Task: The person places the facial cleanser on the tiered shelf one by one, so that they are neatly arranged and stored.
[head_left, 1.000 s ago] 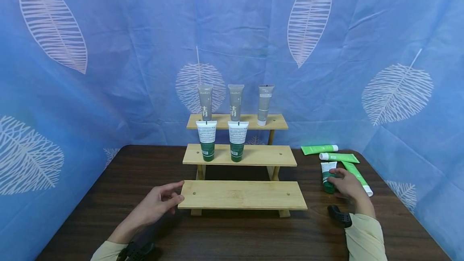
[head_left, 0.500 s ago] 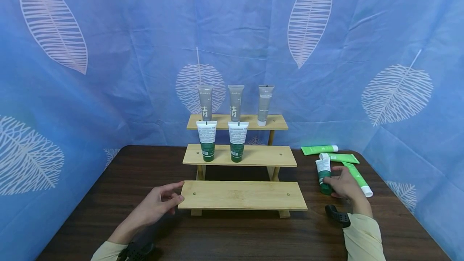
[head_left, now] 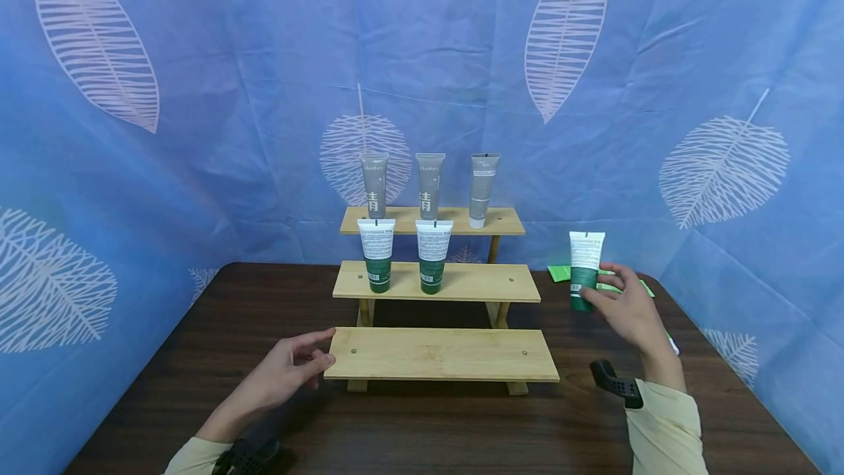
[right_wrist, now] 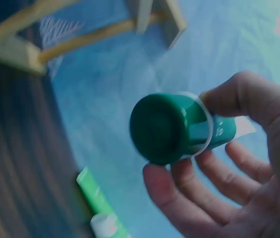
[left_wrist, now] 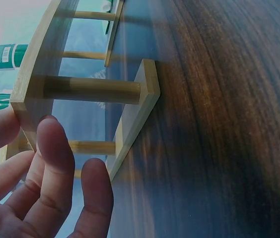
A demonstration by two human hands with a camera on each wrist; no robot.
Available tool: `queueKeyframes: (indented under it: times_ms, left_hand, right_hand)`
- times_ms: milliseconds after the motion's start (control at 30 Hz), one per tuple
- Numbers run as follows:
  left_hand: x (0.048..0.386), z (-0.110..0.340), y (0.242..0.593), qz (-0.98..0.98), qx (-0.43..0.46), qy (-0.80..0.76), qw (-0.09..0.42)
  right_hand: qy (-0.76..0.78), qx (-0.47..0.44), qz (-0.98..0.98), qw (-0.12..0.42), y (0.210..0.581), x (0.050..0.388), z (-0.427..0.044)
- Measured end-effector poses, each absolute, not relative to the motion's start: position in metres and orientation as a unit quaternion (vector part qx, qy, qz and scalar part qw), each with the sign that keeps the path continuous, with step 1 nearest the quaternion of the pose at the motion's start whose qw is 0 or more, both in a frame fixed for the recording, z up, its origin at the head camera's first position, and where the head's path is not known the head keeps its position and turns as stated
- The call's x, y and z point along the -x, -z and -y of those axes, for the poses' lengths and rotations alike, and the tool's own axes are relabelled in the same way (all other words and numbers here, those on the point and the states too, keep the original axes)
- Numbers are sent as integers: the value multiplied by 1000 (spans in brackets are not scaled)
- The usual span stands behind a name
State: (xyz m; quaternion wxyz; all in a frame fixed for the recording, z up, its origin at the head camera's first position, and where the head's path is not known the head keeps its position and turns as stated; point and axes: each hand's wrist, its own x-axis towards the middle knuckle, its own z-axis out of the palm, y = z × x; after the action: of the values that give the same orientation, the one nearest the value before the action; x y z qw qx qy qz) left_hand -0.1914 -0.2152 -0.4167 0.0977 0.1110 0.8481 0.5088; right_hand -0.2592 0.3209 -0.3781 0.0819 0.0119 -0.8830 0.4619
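My right hand holds a white and green squeeze tube upright above the table, cap down, thumb on one side and fingers on the other. The right wrist view shows the tube's dark green cap up close. At the left end of a three-tier wooden display stand, my left hand pinches the bottom shelf by its corners with thumb and index finger. Two matching white and green tubes stand on the middle shelf. Three grey tubes stand on the top shelf.
Several light green tubes lie on the dark wooden table to the right, partly hidden behind my right hand. A blue cloth with white leaf prints hangs behind and at both sides.
My right hand has raised the white and green tube off the table and brought it upright from lying among the light green tubes. The left hand stays at the shelf end.
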Motion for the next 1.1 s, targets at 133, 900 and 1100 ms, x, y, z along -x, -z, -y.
queueKeyframes:
  times_ms: [133, 900, 1100]
  left_hand:
    - [192, 216, 418, -845, -115, -513, 99]
    - [191, 213, 419, -850, -100, -507, 97]
    - [191, 214, 419, -852, -100, -505, 95]
  right_hand:
    - [-471, -44, 873, 119, 365, 256, -305]
    - [-500, -147, 845, 116, 348, 251, -225]
    - [-515, -171, 834, 101, 354, 254, -216]
